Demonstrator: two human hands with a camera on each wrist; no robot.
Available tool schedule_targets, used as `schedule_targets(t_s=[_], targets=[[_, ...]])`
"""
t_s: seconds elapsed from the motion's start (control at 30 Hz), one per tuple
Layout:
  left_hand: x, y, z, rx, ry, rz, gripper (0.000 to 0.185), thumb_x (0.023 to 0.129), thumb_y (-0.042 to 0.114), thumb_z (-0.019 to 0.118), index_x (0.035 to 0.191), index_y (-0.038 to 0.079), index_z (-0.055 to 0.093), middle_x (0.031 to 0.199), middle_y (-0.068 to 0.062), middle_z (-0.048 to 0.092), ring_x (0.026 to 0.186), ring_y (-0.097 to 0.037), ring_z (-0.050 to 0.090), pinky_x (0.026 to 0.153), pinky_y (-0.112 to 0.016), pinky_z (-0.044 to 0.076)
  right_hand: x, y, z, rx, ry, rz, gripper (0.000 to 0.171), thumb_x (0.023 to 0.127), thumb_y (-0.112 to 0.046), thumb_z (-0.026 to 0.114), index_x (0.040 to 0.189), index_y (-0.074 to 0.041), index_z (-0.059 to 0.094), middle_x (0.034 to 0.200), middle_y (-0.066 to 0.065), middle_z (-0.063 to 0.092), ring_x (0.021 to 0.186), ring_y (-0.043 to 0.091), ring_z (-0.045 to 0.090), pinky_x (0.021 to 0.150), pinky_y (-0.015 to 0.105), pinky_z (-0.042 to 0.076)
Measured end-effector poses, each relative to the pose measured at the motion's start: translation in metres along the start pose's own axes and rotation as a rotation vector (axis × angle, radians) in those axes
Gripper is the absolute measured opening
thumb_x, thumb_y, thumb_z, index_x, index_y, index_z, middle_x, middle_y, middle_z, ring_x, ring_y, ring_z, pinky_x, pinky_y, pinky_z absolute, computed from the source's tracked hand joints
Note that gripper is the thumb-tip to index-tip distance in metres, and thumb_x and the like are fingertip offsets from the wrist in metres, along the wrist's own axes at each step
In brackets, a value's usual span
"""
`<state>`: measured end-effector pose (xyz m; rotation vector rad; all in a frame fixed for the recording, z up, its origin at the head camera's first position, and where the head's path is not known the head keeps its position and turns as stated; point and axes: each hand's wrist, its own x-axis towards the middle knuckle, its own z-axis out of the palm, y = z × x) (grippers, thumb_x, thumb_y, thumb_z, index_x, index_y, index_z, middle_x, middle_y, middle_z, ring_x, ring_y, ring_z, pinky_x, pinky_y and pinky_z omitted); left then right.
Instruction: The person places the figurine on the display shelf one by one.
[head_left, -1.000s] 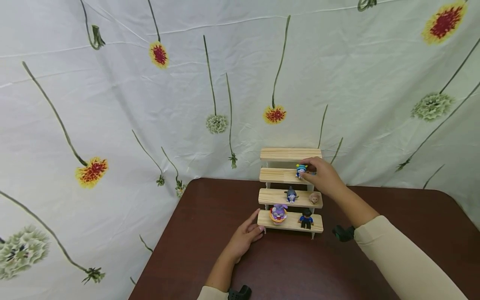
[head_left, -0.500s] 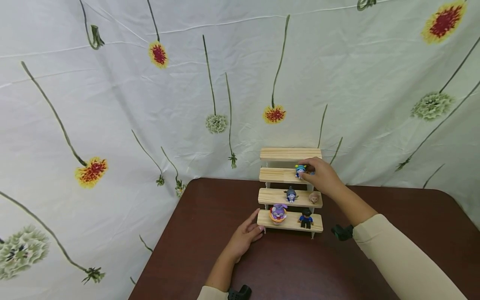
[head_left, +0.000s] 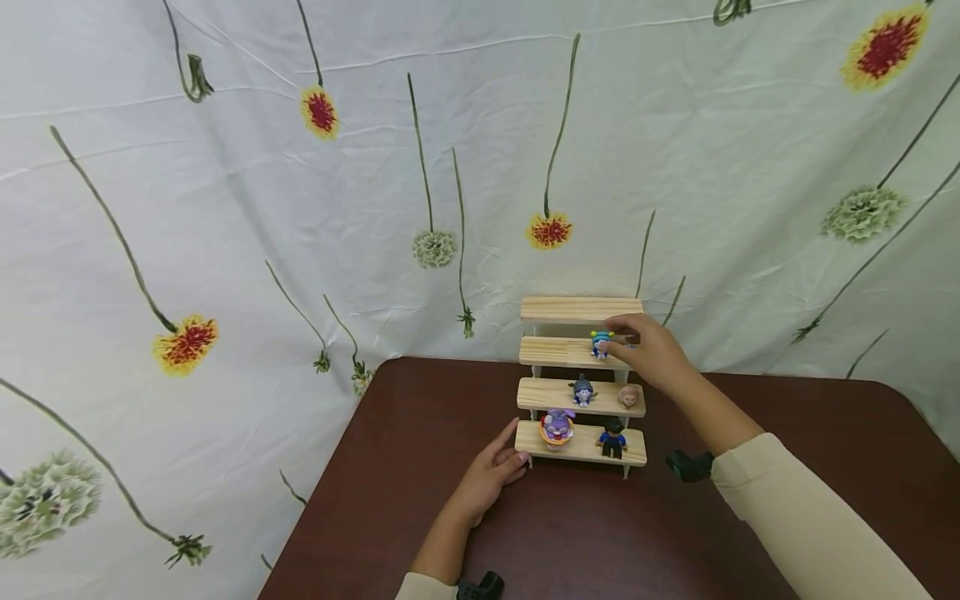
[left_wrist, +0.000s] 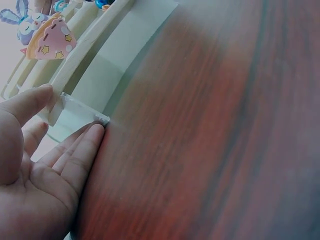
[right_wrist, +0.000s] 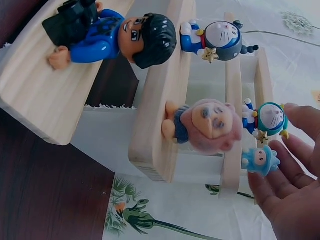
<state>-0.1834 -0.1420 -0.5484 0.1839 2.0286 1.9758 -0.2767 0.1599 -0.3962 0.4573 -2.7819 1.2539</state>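
Observation:
A four-tier wooden stepped shelf (head_left: 581, 450) stands on the table. On its third step sits a cat figurine in a teal hood (head_left: 601, 343) with yellow knobs and a gold star. My right hand (head_left: 648, 354) is around its hood, thumb and forefinger apart at its edge. A small light-blue figurine (right_wrist: 261, 160) stands beside it near my other fingers, mostly hidden in the head view. My left hand (head_left: 483, 483) lies at the shelf's front left corner. Its straight fingertips (left_wrist: 95, 132) touch the clear support under the lowest step (left_wrist: 75, 75).
On the second step sit a grey-hooded cat figurine (head_left: 582, 390) and a pink furry-hooded figurine (head_left: 628, 396). The lowest step bears a purple rabbit figurine (head_left: 557, 427) and a black-haired toy figure (head_left: 612, 438). Behind the brown table (head_left: 585, 533) hangs a flowered cloth (head_left: 480, 192).
The teal-hooded figurine shifted slightly left on its step, then stayed. My right forefinger has eased off to the right, showing more of the hood. My left hand has not moved.

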Motion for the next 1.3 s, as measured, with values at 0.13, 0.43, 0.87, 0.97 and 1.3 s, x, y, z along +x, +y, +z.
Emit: schedule_targets(t_s=[0.13,0.43,0.87,0.97,1.3], targets=[[0.001,0.0,0.001,-0.001,0.017,-0.001,0.065,0.104,0.029,0.06,0.161,0.03,0.029,0.143,-0.025,0.056,0.131,-0.029,0.058,0.108,-0.039,0.052,-0.003,0.002,-0.002,0.022,0.001,0.008,0.049,0.1,-0.028,0.066,0.142,-0.004,0.054,0.146,0.02,0.052,0.133,0.042,0.051,0.111,0.055,0.046],[0.0,0.004,0.002,0.003,0.145,0.024,0.064,0.103,0.032,0.06,0.16,0.022,0.032,0.131,-0.021,0.063,0.126,-0.03,0.061,0.1,-0.039,0.058,-0.022,-0.002,-0.016,0.061,0.073,0.036,0.052,0.103,-0.036,0.06,0.146,-0.008,0.052,0.151,0.018,0.048,0.139,0.045,0.043,0.113,0.061,0.04],[0.001,0.023,-0.009,0.062,0.37,0.111,0.047,0.103,0.016,0.057,0.15,0.016,0.05,0.133,-0.019,0.065,0.124,-0.035,0.061,0.098,-0.04,0.058,-0.049,0.006,-0.025,0.086,0.255,-0.057,0.039,0.106,-0.03,0.056,0.134,-0.003,0.059,0.131,0.016,0.058,0.12,0.032,0.055,0.103,0.055,0.046],[0.0,0.029,-0.01,0.091,0.423,0.136,0.043,0.103,0.015,0.057,0.145,0.016,0.055,0.133,-0.017,0.066,0.124,-0.033,0.061,0.101,-0.04,0.055,-0.059,0.007,-0.026,0.067,0.278,-0.062,0.037,0.107,-0.031,0.053,0.13,-0.004,0.062,0.128,0.014,0.06,0.114,0.019,0.055,0.101,0.054,0.047],[-0.005,0.047,-0.021,0.267,0.547,0.25,0.039,0.101,0.018,0.063,0.139,0.026,0.062,0.133,-0.003,0.069,0.121,-0.023,0.064,0.101,-0.033,0.054,-0.094,0.026,-0.03,0.003,0.344,-0.052,0.03,0.105,-0.029,0.057,0.125,-0.01,0.068,0.123,0.009,0.062,0.107,-0.014,0.043,0.087,0.021,0.04]])
